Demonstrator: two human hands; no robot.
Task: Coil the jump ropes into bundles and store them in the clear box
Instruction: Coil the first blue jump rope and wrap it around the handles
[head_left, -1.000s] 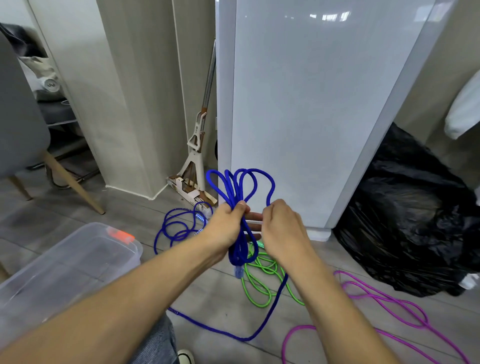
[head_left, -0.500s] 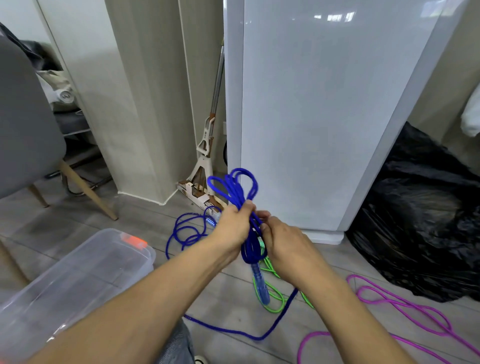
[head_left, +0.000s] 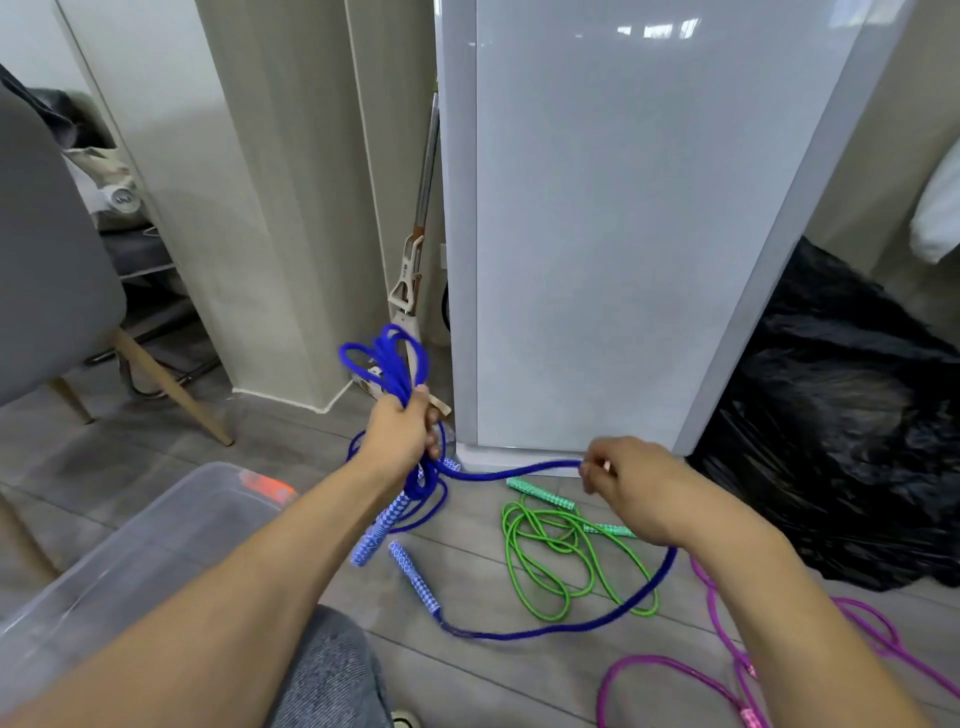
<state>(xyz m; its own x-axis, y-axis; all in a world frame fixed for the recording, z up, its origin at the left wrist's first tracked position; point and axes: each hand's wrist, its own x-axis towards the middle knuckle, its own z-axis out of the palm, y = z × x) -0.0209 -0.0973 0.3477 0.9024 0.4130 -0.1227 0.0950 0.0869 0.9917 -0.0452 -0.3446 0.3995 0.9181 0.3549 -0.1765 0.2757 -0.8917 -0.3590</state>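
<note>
Blue jump rope (head_left: 395, 364): coiling in progress, loops fisted in left hand (head_left: 402, 434), free strand pinched by right hand (head_left: 631, 486), tail on floor; next, likely wrap strand round bundle, then clear box (head_left: 156, 545) at left.

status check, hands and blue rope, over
Left hand grips blue rope coils. Right hand pinches its tail. Box open, nothing blocking.

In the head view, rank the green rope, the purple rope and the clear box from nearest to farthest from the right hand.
From the right hand:
1. Green rope, on the floor just below and left of it.
2. Purple rope, lower right on the floor.
3. Clear box, far across at the left.
</note>
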